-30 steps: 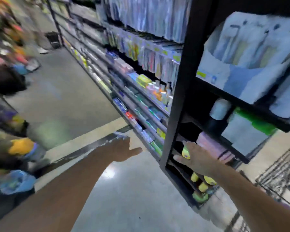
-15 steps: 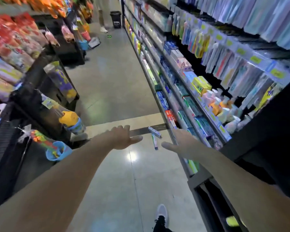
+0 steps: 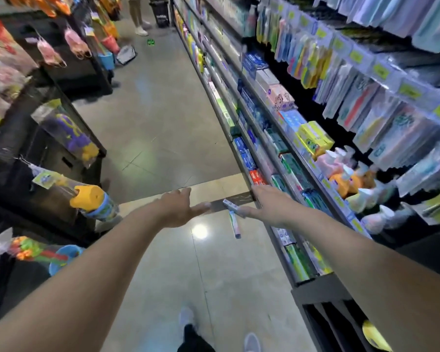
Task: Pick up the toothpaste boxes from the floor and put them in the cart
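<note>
Polished grey floor (image 3: 158,138) runs up the middle of the frame between two rows of stocked shelving, with the right-hand shelves (image 3: 285,158) carrying toothpaste and brushes. Two toothpaste boxes (image 3: 233,215) lie on the floor just right of centre, close to the foot of those shelves — one short and angled at the top, one long and running downward below it. The left hand (image 3: 178,209) is stretched out at centre with its grip spread apart and nothing held. The right hand (image 3: 267,205) is extended just beside the upper box, fingers splayed, also holding nothing; whether a fingertip touches the box cannot be told. The cart is not in view.

For a clean pickup, the body should be lowered first, since both hands appear to be well above the floor. Each box is best taken across its narrow sides, one per hand — a light cardboard carton would likely slide on so glossy a floor if pushed from the end.
</note>
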`<control>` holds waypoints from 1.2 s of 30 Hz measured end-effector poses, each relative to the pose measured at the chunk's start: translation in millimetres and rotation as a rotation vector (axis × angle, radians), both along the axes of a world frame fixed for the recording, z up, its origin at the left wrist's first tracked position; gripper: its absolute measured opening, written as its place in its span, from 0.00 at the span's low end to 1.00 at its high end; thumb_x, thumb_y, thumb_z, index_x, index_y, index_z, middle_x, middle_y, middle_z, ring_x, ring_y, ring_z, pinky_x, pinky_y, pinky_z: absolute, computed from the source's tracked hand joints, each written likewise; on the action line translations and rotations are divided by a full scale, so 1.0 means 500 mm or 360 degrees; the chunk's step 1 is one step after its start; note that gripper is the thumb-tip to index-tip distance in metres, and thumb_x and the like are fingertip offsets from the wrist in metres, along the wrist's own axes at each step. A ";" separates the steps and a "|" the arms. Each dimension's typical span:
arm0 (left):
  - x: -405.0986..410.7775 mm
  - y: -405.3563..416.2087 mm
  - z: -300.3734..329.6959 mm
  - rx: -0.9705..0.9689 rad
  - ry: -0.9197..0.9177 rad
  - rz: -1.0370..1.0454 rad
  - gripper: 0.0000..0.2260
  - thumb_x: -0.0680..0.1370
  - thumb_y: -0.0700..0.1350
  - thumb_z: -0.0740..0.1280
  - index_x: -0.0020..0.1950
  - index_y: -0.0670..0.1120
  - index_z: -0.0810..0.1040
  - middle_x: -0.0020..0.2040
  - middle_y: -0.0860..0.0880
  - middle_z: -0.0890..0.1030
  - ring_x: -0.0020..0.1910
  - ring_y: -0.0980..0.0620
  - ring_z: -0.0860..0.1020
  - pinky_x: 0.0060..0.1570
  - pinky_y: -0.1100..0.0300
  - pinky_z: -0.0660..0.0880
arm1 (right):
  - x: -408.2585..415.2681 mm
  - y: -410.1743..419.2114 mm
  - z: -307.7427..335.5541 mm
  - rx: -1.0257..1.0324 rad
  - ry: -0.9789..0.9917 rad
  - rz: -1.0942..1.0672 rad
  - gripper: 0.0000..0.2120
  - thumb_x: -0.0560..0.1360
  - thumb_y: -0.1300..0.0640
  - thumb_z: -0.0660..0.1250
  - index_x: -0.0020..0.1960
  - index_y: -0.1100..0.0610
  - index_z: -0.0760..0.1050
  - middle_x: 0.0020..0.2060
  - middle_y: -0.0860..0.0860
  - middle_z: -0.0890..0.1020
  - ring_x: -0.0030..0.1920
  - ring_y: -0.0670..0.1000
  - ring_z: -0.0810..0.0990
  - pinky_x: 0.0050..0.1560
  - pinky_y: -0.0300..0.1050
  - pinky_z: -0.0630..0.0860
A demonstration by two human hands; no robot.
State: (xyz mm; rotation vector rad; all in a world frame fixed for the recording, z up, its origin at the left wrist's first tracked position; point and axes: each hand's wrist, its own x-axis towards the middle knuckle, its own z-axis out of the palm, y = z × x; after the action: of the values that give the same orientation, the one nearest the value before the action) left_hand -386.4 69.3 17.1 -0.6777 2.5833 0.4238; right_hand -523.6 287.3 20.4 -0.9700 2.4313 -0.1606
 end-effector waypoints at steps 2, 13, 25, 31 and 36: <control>-0.040 -0.045 -0.018 0.0007 -0.0045 -0.0021 0.54 0.62 0.82 0.45 0.76 0.46 0.60 0.73 0.41 0.68 0.70 0.41 0.68 0.67 0.44 0.67 | -0.031 -0.041 -0.013 0.0003 -0.0018 -0.0028 0.53 0.62 0.17 0.47 0.74 0.52 0.61 0.72 0.52 0.68 0.71 0.55 0.65 0.68 0.58 0.66; -0.262 -0.307 -0.029 -0.0015 -0.0145 -0.0284 0.45 0.72 0.75 0.51 0.78 0.45 0.56 0.75 0.40 0.63 0.73 0.40 0.64 0.71 0.42 0.62 | -0.164 -0.247 0.000 0.0024 -0.0016 -0.0281 0.43 0.74 0.29 0.57 0.79 0.56 0.53 0.77 0.53 0.60 0.76 0.55 0.57 0.72 0.53 0.58; -0.505 -0.370 -0.170 0.0016 -0.0364 -0.0510 0.44 0.73 0.74 0.50 0.79 0.46 0.54 0.76 0.41 0.62 0.73 0.39 0.64 0.69 0.43 0.64 | -0.339 -0.332 -0.171 0.0002 -0.0151 -0.0430 0.42 0.71 0.27 0.59 0.73 0.55 0.62 0.71 0.54 0.66 0.71 0.57 0.65 0.68 0.56 0.67; -0.653 -0.370 -0.325 -0.0075 -0.0506 -0.0568 0.40 0.74 0.73 0.51 0.77 0.47 0.59 0.74 0.41 0.65 0.72 0.40 0.65 0.68 0.42 0.62 | -0.478 -0.339 -0.347 0.0081 -0.0372 -0.0536 0.37 0.72 0.33 0.66 0.70 0.56 0.65 0.69 0.54 0.69 0.67 0.55 0.70 0.63 0.50 0.70; -0.745 -0.391 -0.528 0.0012 -0.0603 -0.0636 0.40 0.74 0.73 0.51 0.77 0.48 0.57 0.72 0.42 0.66 0.71 0.40 0.66 0.69 0.42 0.61 | -0.570 -0.347 -0.561 0.0193 -0.0454 -0.0687 0.38 0.71 0.34 0.67 0.71 0.56 0.64 0.68 0.54 0.70 0.68 0.56 0.70 0.65 0.51 0.70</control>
State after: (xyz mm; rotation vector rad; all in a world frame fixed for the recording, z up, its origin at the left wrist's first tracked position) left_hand -758.8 -126.1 -246.9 -0.1988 2.2731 0.1559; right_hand -808.8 113.7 -260.0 -0.3320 2.3162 -0.2767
